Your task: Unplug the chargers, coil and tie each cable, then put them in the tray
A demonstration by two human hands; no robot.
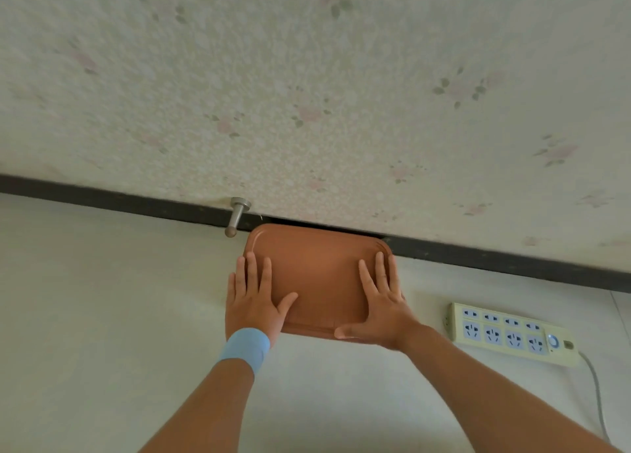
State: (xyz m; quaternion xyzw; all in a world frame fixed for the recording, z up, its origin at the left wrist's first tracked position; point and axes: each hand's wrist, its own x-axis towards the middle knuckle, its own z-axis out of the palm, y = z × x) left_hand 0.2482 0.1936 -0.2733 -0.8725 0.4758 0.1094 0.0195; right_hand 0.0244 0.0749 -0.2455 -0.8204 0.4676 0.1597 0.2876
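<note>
One tray (317, 275), brown with rounded corners, lies on the pale floor (102, 299), its far edge against the dark baseboard (512, 259). Whether it lies face up cannot be told. The part between your hands shows only plain brown surface; both near corners are hidden under your palms. Your left hand (254, 299) lies flat on the tray's left side, fingers straight and spread, thumb angled inward, grasping nothing. Your right hand (382, 309) lies flat on the right side, likewise released, its thumb along the near rim. One blue wristband (244, 348) circles your left wrist; both forearms are cut off at the lower edge. One power strip (512, 333) lies on the floor right of the tray and apart from it, showing eight outlets in two rows of four; its grey cable (596, 391) runs out of view at lower right. One metal door stop (237, 215) projects from the baseboard just left of the tray. Floral wallpaper (307, 94) fills the upper half.
</note>
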